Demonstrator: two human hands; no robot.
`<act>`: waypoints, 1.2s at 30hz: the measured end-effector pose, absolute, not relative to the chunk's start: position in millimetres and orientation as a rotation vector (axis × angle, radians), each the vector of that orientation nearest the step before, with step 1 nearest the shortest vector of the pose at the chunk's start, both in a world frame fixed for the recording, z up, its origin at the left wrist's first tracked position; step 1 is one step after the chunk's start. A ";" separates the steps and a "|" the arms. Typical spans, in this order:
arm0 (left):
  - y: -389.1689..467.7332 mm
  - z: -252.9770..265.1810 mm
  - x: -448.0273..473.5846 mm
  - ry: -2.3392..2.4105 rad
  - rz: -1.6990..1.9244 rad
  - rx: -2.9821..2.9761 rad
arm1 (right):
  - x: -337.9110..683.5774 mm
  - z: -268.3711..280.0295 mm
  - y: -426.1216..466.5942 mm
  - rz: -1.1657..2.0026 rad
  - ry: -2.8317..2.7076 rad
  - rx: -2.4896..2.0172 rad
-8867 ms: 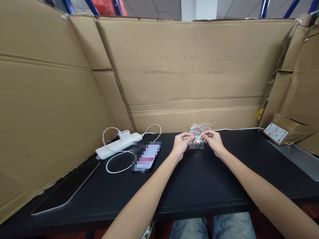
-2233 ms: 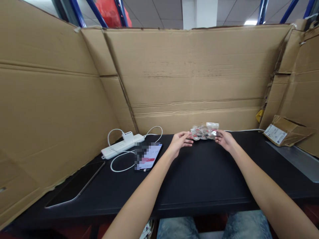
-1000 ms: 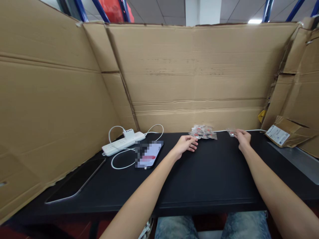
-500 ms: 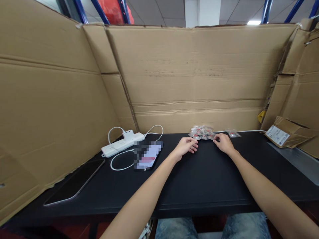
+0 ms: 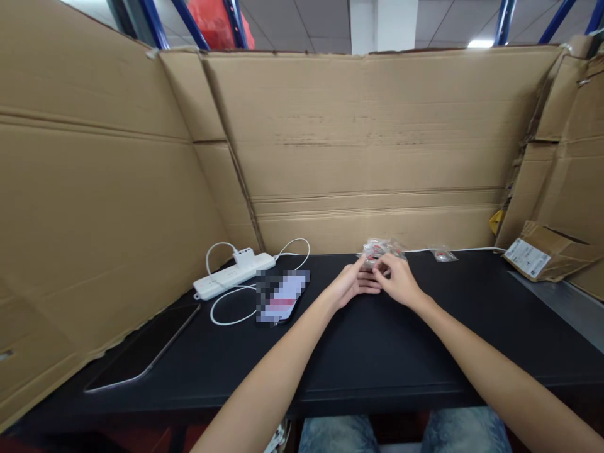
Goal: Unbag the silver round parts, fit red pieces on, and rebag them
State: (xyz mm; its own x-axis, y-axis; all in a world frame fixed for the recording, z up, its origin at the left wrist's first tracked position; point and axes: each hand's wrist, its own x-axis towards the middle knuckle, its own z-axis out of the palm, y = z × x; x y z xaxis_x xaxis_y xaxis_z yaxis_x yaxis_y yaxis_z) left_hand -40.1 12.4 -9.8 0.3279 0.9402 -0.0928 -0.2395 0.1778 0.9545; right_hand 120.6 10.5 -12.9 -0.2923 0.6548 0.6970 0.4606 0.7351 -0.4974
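Note:
Small clear plastic packets (image 5: 383, 244) with red bits inside lie in a pile at the back of the black table. My left hand (image 5: 352, 286) is just in front of them, palm turned to the right, its thumb raised and its fingers stretched out. Thumb and forefinger of my right hand (image 5: 401, 280) are pinched together close to the left hand's fingers. Whatever that pinch holds is too small to make out. Part of the pile is covered by the hands. Apart to the right lies a single packet (image 5: 443, 254).
A white power strip (image 5: 233, 274) with looping cables and a lit phone (image 5: 285, 297) are on the left. Nearer sits a dark tablet (image 5: 144, 349). An opened cardboard box (image 5: 550, 251) stands at right. Cardboard walls (image 5: 377, 151) enclose the back and sides.
My right hand has moved left from the pile's right side to meet my left hand. The left hand has turned, its thumb now up and its fingers extended.

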 end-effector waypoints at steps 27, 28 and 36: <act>16.2 -8.7 -45.1 0.979 1.185 1.184 | 136.4 -28.7 35.0 0.241 -1.871 -1.033; 16.3 -8.7 -45.0 0.997 1.198 1.170 | 137.4 -28.6 35.2 0.242 -1.878 -1.038; 17.6 -4.7 -47.4 0.980 1.283 1.063 | 134.2 -31.2 35.0 0.268 -1.914 -0.962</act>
